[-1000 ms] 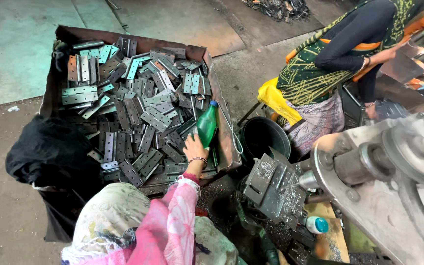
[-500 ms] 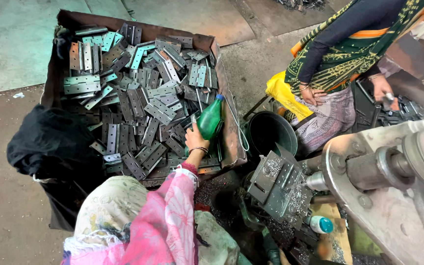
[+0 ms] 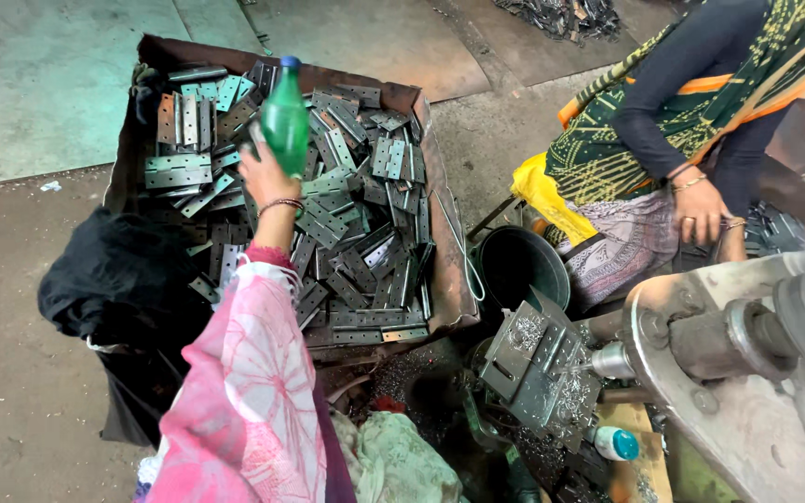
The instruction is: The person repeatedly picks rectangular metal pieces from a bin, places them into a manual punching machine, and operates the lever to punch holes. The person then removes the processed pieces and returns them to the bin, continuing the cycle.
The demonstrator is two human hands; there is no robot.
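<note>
Bottle [image 3: 285, 114], green with a blue cap, stands upright in my left hand [image 3: 266, 177], fingers wrapped shut around its lower body, above the crate [image 3: 440, 279] of grey hinges [image 3: 356, 224]. My right hand is out of view.

Green bottle [image 3: 285, 119] with blue cap, over grey metal hinges [image 3: 347, 224] in a rusty brown tray [image 3: 446, 270]. Pink sleeve [image 3: 252, 391] patterned in white; black cloth [image 3: 118, 279] at the tray's left edge.
</note>
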